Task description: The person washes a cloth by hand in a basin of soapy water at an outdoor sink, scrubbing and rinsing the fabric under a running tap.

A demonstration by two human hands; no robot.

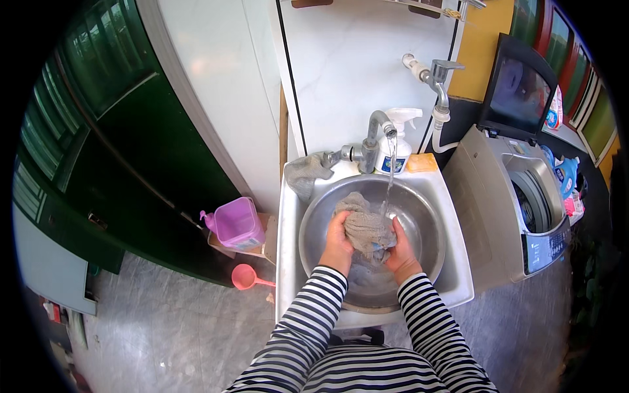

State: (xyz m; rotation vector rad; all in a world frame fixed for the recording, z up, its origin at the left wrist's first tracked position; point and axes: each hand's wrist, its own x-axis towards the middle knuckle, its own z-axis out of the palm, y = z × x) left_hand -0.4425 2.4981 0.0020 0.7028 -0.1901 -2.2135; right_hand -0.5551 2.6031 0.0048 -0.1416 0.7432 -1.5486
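Observation:
Between my two hands is a wet, bunched grey-brown cloth, held over a stainless steel basin. My left hand grips its left side, and my right hand holds its right edge. The basin stands inside a white sink. From the metal faucet a stream of water runs down just behind the cloth. Some cloudy water lies in the bottom of the basin.
A grey cloth, a spray bottle and a yellow sponge sit along the sink's back ledge. To the right stands a washing machine with its lid raised. A purple plastic container and a pink dipper are at the left.

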